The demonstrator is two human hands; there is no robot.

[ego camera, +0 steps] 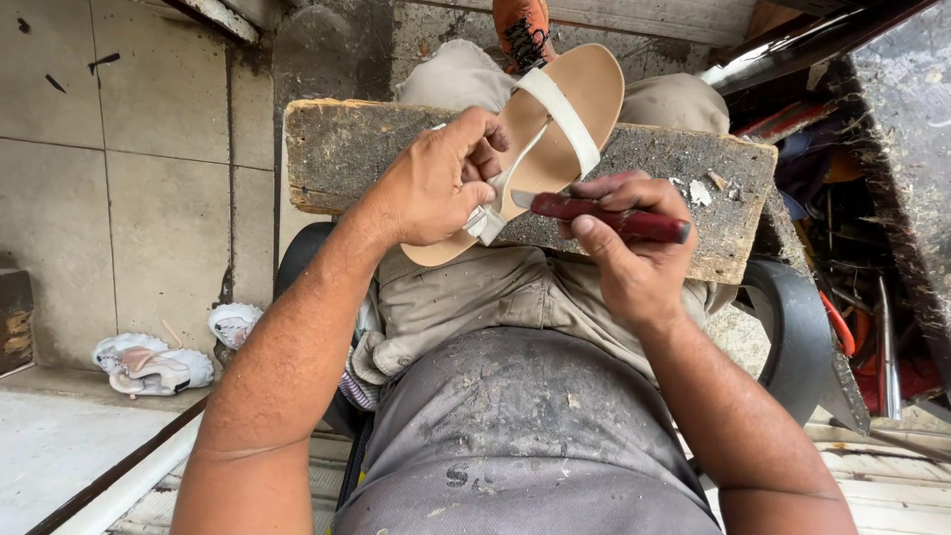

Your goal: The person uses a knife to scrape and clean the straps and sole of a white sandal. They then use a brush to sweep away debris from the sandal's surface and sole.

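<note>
At frame centre, the left hand (436, 183) pinches the tan flat sandal with white straps (555, 129) on the worn wooden board (337, 149); the right hand (624, 248) grips the red-handled knife (604, 216). A slip could cut the nearby left fingers (482, 159).

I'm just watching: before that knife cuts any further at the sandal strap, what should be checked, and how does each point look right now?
1. Sandal held firm by left hand: ok.
2. Sandal resting on wooden board: ok.
3. Right hand gripping knife by its red handle: ok.
4. Left fingers away from the blade tip: not ok, they sit close beside it.
5. Blade sharpness: cannot tell.
6. Board steady on the lap: cannot tell.
</note>
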